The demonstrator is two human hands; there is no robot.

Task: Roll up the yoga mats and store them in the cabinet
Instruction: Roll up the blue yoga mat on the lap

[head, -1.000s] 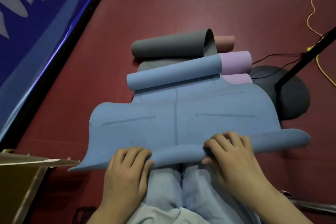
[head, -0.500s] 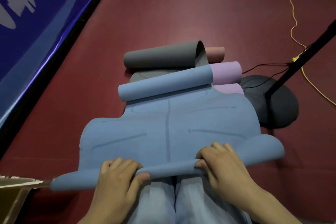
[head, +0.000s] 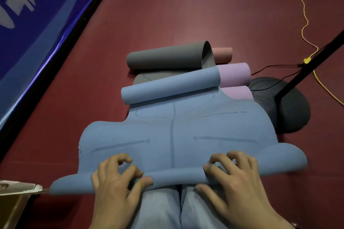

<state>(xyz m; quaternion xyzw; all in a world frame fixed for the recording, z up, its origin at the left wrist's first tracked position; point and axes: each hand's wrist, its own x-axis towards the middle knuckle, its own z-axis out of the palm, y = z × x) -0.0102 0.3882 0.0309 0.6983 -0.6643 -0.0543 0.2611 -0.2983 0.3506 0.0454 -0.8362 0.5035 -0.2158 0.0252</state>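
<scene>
Around blue mat (head: 175, 135), bare floor (head: 186, 15)

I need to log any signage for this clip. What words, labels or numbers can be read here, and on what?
Blue banner: large white characters, cut off by the frame edge and not readable.
Blue yoga mat: printed alignment lines and small circles only, no text.
Nothing else carries writing.

Blue banner (head: 28, 29): large white characters, cropped at frame edge, unreadable. No other text.
</scene>
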